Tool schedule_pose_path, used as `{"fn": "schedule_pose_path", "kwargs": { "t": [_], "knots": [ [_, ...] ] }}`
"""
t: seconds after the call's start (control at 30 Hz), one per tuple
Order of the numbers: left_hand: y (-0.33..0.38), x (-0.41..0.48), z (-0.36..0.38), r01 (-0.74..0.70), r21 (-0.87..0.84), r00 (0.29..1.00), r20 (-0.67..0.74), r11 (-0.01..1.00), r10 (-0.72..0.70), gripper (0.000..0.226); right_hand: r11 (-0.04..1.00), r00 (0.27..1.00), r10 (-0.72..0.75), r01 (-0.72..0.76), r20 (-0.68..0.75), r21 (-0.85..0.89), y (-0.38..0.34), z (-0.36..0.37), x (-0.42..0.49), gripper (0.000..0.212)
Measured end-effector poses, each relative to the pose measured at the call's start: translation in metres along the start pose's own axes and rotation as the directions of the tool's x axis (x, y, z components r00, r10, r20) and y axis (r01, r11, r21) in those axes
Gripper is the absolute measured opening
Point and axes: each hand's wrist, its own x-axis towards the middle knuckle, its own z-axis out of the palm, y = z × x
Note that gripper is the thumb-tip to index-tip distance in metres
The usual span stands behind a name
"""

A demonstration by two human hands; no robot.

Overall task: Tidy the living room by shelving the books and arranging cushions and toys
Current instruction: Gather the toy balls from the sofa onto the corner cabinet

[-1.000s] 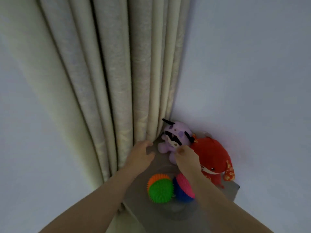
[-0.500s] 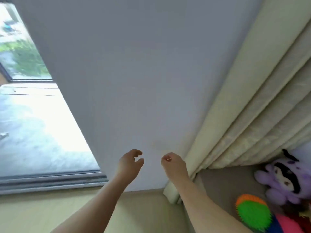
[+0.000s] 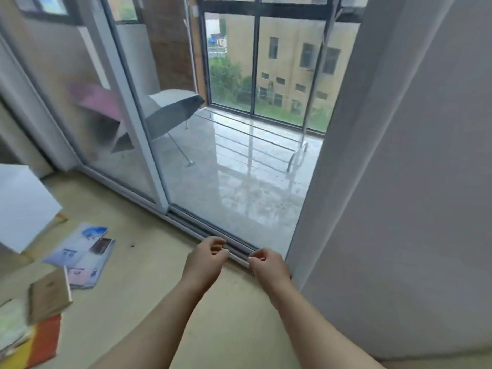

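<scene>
Several books lie scattered on the beige floor at the lower left: a pale blue booklet [image 3: 80,249], a brown book [image 3: 49,298] and a red-and-yellow one [image 3: 40,342]. My left hand [image 3: 206,259] and my right hand [image 3: 267,266] hover side by side above the sliding door's track, fingers loosely curled, holding nothing. Neither hand touches a book. No toys or cushions are in view.
A glass sliding door [image 3: 165,145] opens onto a wet balcony with a grey umbrella [image 3: 170,110] and a metal rack [image 3: 298,155]. A pale curtain [image 3: 399,182] fills the right side. A white board [image 3: 21,206] stands at the left edge.
The view has swung left, away from the corner with the plush toys and spiky balls, to the balcony door and the books on the floor. Both hands left the toys and hang empty.
</scene>
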Motion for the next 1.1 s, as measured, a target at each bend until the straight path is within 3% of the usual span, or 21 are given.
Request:
{"fn": "schedule_pose_path", "kwargs": {
  "t": [0.23,0.53,0.9,1.1],
  "knots": [
    [-0.063,0.045,-0.100,0.177,-0.119,0.950,-0.238,0.977,-0.201,0.018,0.997,0.968,-0.069,0.078,0.241,-0.029,-0.073,0.115,0.038,0.017],
    [-0.122,0.154,-0.213,0.290,-0.278,0.828,-0.407,0.916,-0.386,0.013,0.983,0.869,-0.119,0.171,0.479,-0.066,-0.174,0.249,0.126,0.017],
    [-0.211,0.238,-0.369,0.361,-0.511,0.548,-0.560,0.780,-0.621,0.013,0.946,0.701,-0.123,0.298,0.703,-0.131,-0.292,0.445,0.193,0.023],
    [-0.270,0.289,-0.470,0.361,-0.553,0.482,-0.579,0.751,-0.658,0.012,0.938,0.650,-0.111,0.318,0.752,-0.137,-0.360,0.563,0.209,0.012]
  ]
}}
